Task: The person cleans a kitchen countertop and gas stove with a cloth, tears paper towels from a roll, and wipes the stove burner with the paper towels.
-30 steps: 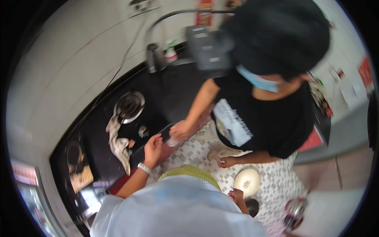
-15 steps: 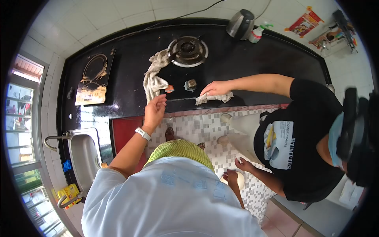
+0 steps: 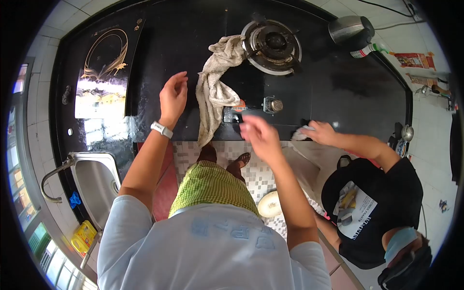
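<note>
Left hand [image 3: 174,99] and right hand [image 3: 261,137] were partly open, with the long cloth [image 3: 212,87] between them

The left hand was above the black bench [image 3: 164,43], its fingers close together and a little bent; it had hold of nothing. On its wrist was a pale watch [image 3: 162,129]. The right hand was blurred, but its fingers looked loosely bent, and no object could be seen in it.

The cloth lay crumpled on the bench, to the right of the left hand and just beside the fingers of the right hand. Its far end touched the gas burner [image 3: 273,46], which was beyond the right hand. A small knob [image 3: 272,105] and an orange label [image 3: 237,105] were near the right hand, on its far side.

To the left of the left hand was a flat cooktop [image 3: 104,72], and the sink [image 3: 96,186] was closer to the person's body. Farther than the right hand and to its right stood a kettle [image 3: 351,30], with a spray bottle [image 3: 367,50] just beside. Also to the right, a co-worker's hand [image 3: 324,133] pressed a pale rag [image 3: 303,133] at the bench's front edge.
</note>
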Action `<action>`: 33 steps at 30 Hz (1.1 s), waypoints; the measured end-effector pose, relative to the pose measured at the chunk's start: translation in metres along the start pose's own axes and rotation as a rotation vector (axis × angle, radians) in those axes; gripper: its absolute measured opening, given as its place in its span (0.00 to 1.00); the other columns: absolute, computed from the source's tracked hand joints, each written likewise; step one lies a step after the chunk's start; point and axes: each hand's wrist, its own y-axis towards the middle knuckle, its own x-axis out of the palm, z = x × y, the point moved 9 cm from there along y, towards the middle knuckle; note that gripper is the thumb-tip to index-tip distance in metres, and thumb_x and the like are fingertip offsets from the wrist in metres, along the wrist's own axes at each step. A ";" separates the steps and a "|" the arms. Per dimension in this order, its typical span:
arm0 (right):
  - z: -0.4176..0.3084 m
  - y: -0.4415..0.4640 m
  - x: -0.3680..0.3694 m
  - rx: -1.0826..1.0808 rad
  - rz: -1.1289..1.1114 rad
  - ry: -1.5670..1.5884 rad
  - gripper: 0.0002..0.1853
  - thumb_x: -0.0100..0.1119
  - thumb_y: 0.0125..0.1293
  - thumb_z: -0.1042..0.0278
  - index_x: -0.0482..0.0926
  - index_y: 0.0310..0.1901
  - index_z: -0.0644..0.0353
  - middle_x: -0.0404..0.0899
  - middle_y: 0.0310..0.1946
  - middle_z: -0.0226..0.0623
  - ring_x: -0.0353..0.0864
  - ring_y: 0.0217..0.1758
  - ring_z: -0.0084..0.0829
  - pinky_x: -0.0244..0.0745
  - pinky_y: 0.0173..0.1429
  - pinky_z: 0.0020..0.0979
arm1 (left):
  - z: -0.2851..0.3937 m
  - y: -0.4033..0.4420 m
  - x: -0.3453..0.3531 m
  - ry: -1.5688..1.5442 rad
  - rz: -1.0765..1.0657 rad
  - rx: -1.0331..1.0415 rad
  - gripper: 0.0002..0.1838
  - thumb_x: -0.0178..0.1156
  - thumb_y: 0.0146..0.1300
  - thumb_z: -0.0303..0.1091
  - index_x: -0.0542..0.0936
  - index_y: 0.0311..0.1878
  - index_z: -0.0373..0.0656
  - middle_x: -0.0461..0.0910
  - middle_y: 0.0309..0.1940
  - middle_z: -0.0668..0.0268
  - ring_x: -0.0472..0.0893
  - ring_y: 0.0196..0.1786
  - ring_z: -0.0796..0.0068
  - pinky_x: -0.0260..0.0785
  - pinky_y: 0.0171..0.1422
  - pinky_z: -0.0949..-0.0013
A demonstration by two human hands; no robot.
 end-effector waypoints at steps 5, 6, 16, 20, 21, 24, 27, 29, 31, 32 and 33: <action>-0.064 0.142 0.032 -0.243 0.274 -0.388 0.18 0.55 0.63 0.68 0.72 0.54 0.62 0.79 0.44 0.46 0.81 0.42 0.36 0.76 0.47 0.31 | 0.010 0.033 0.018 0.010 -0.070 -0.025 0.14 0.54 0.62 0.21 0.77 0.51 0.38 0.82 0.39 0.62 0.80 0.40 0.78 0.72 0.44 0.76; -0.071 0.163 0.042 -0.224 0.278 -0.526 0.20 0.51 0.61 0.70 0.69 0.55 0.63 0.74 0.49 0.55 0.76 0.51 0.48 0.70 0.57 0.40 | 0.009 0.034 0.025 -0.007 -0.127 -0.039 0.14 0.54 0.62 0.21 0.76 0.52 0.37 0.81 0.41 0.62 0.79 0.42 0.78 0.72 0.46 0.76; -0.074 0.223 0.065 -0.324 0.496 -1.016 0.28 0.60 0.46 0.71 0.71 0.55 0.55 0.68 0.53 0.49 0.66 0.52 0.48 0.63 0.60 0.41 | -0.019 0.018 0.033 -0.028 -0.174 -0.055 0.13 0.55 0.60 0.22 0.78 0.48 0.39 0.81 0.40 0.58 0.81 0.41 0.68 0.74 0.44 0.71; -0.059 0.191 0.074 -0.496 0.303 -0.950 0.18 0.58 0.45 0.75 0.76 0.42 0.55 0.72 0.47 0.41 0.69 0.50 0.46 0.67 0.56 0.41 | -0.004 0.039 0.029 0.047 -0.090 0.060 0.14 0.55 0.57 0.21 0.78 0.48 0.41 0.79 0.41 0.57 0.80 0.45 0.63 0.73 0.48 0.67; -0.060 0.185 0.073 -0.504 0.247 -0.929 0.17 0.58 0.45 0.76 0.77 0.41 0.55 0.73 0.46 0.40 0.69 0.49 0.44 0.67 0.56 0.40 | 0.002 0.046 0.029 0.142 -0.081 0.121 0.15 0.56 0.57 0.21 0.78 0.49 0.41 0.79 0.44 0.57 0.79 0.48 0.62 0.72 0.51 0.67; -0.059 0.178 0.061 -0.484 0.210 -0.878 0.15 0.58 0.46 0.77 0.77 0.39 0.57 0.76 0.42 0.38 0.74 0.43 0.37 0.72 0.50 0.35 | 0.012 0.062 0.038 0.258 -0.016 0.249 0.16 0.56 0.57 0.22 0.78 0.49 0.41 0.78 0.48 0.57 0.75 0.55 0.60 0.68 0.57 0.65; -0.020 0.178 0.004 -0.091 0.401 -0.135 0.14 0.59 0.50 0.75 0.76 0.41 0.60 0.80 0.33 0.37 0.79 0.36 0.30 0.73 0.42 0.29 | 0.014 0.069 0.050 0.320 0.062 0.336 0.15 0.56 0.55 0.21 0.78 0.48 0.40 0.77 0.50 0.57 0.72 0.58 0.57 0.65 0.62 0.61; -0.030 0.157 -0.017 0.038 0.470 0.322 0.14 0.57 0.50 0.77 0.76 0.41 0.66 0.79 0.36 0.35 0.78 0.38 0.26 0.73 0.44 0.26 | 0.014 0.069 0.058 0.399 0.099 0.364 0.15 0.55 0.54 0.21 0.78 0.47 0.39 0.76 0.52 0.58 0.71 0.60 0.55 0.63 0.64 0.59; -0.035 0.133 -0.033 0.067 0.485 0.608 0.13 0.57 0.49 0.79 0.76 0.40 0.67 0.78 0.36 0.35 0.78 0.38 0.28 0.73 0.45 0.27 | 0.015 0.067 0.061 0.443 0.107 0.367 0.15 0.55 0.55 0.21 0.77 0.48 0.40 0.75 0.52 0.58 0.71 0.60 0.56 0.63 0.65 0.60; -0.035 0.122 -0.044 0.075 0.475 0.675 0.13 0.56 0.48 0.80 0.77 0.39 0.67 0.78 0.37 0.36 0.78 0.38 0.29 0.73 0.45 0.27 | 0.018 0.066 0.062 0.487 0.114 0.380 0.16 0.55 0.56 0.22 0.77 0.49 0.41 0.75 0.53 0.59 0.71 0.61 0.56 0.62 0.65 0.60; -0.028 0.112 -0.058 0.086 0.458 0.723 0.15 0.56 0.46 0.79 0.77 0.40 0.66 0.77 0.36 0.36 0.77 0.39 0.29 0.73 0.46 0.28 | 0.018 0.066 0.062 0.505 0.111 0.370 0.17 0.54 0.57 0.23 0.76 0.50 0.41 0.74 0.54 0.58 0.70 0.61 0.56 0.62 0.66 0.60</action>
